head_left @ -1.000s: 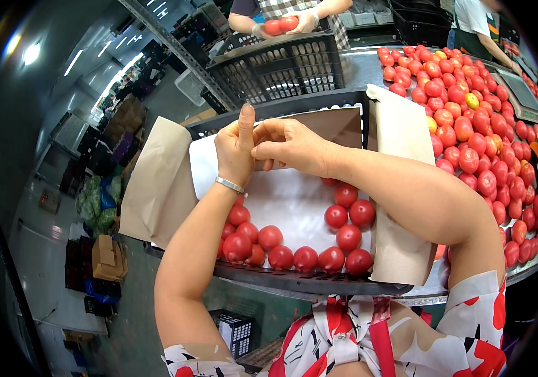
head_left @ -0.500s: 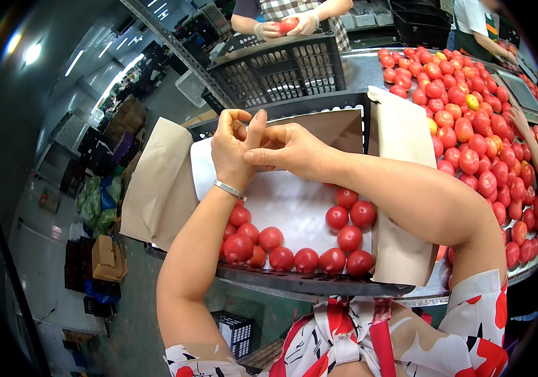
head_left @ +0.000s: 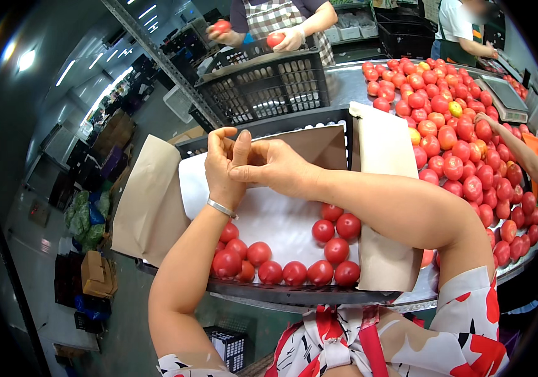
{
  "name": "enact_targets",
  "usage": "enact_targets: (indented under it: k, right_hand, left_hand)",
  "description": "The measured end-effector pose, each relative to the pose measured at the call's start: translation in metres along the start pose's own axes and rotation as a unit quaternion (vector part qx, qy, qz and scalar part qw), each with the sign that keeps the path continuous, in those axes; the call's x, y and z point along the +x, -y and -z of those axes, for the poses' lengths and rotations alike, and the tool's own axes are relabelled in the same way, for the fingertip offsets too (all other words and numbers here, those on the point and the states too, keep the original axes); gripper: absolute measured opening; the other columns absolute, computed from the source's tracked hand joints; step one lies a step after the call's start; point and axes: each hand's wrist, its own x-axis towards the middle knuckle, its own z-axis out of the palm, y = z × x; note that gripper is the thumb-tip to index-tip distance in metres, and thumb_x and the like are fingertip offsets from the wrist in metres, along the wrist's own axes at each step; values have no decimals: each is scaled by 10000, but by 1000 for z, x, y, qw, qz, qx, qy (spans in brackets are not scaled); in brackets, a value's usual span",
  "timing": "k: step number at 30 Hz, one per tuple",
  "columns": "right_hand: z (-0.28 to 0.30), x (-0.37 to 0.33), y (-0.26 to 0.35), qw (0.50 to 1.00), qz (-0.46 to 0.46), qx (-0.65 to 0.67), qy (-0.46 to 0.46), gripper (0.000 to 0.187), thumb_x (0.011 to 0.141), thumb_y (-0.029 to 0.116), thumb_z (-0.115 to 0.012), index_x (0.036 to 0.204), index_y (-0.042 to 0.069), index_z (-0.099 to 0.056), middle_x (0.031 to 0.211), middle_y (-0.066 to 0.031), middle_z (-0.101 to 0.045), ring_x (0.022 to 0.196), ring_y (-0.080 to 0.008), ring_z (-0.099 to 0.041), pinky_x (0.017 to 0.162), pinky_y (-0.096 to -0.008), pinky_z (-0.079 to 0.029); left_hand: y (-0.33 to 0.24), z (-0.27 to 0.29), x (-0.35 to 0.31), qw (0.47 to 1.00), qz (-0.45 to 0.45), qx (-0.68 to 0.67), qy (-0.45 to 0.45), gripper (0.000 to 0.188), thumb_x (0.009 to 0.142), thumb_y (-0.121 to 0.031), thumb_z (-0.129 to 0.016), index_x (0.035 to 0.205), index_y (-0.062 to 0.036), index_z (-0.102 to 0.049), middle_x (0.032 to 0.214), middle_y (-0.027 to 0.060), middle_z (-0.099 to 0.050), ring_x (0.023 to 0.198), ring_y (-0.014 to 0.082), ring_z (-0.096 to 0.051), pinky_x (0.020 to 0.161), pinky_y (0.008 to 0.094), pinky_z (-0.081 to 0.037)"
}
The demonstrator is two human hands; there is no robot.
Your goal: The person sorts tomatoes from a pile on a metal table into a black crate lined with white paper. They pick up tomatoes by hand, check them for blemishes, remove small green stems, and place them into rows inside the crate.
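My left hand point(head_left: 222, 168) is raised over a black crate, thumb up and apart from its loosely bent fingers. My right hand point(head_left: 279, 168) meets it, thumb and fingers pinched together against the left palm; whatever is between them, if anything, is hidden. Below, the black crate point(head_left: 306, 293) is lined with white paper point(head_left: 275, 217) and brown paper flaps point(head_left: 389, 207). Red tomatoes point(head_left: 294, 273) lie along its near side and up both inner sides.
A large heap of tomatoes point(head_left: 451, 144) covers the metal table on the right, beside a scale point(head_left: 503, 100). A co-worker's arm point(head_left: 520, 147) reaches into it. Beyond my crate, another person holds tomatoes point(head_left: 276, 39) over a black crate point(head_left: 266, 85).
The whole view has shifted slightly, so the crate appears lower and further left. My hands keep the same pose together. The person opposite has parted their hands, a tomato in each.
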Motion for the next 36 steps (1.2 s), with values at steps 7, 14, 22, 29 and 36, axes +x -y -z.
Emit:
enact_targets:
  k: [7,14,22,29,36]
  right_hand:
    - [-2,-6,6,1000,-17,-5,-8,283,761,174,-666,906,-54,-579,857,-83,-604,794,-126,-581,705,-265,-496]
    - [-3,-5,10,997,-30,-53,-40,286,765,199,-659,863,-61,-590,816,-93,-615,758,-131,-590,696,-265,-500]
    - [-6,-9,20,997,-15,-68,-36,338,807,218,-656,944,-81,-580,898,-109,-613,827,-141,-589,755,-267,-504]
    - [-4,-7,20,985,-65,-161,-17,342,783,211,-675,928,-85,-585,877,-116,-612,822,-140,-591,742,-268,-507]
    - [-5,-9,28,995,-15,-92,-45,347,756,230,-693,889,-75,-592,833,-99,-611,774,-130,-588,718,-255,-503]
  left_hand:
    - [-3,-2,-1,998,28,-47,29,405,835,-381,-615,963,-20,-487,662,-3,-503,593,54,-467,515,198,-387]
    - [-10,-7,-7,992,76,-100,36,428,860,-434,-557,967,-29,-469,750,7,-517,645,53,-481,556,176,-412]
    - [-18,-8,-4,986,96,-134,35,571,831,-589,-486,994,-43,-460,721,-4,-462,598,51,-467,497,174,-381]
    - [-16,-5,-9,986,127,-86,60,570,851,-592,-443,1015,-48,-473,695,-12,-461,593,50,-472,499,184,-373]
    - [-29,-12,-5,985,106,-136,26,592,847,-611,-425,1005,-43,-482,711,-7,-482,628,46,-472,535,171,-374]
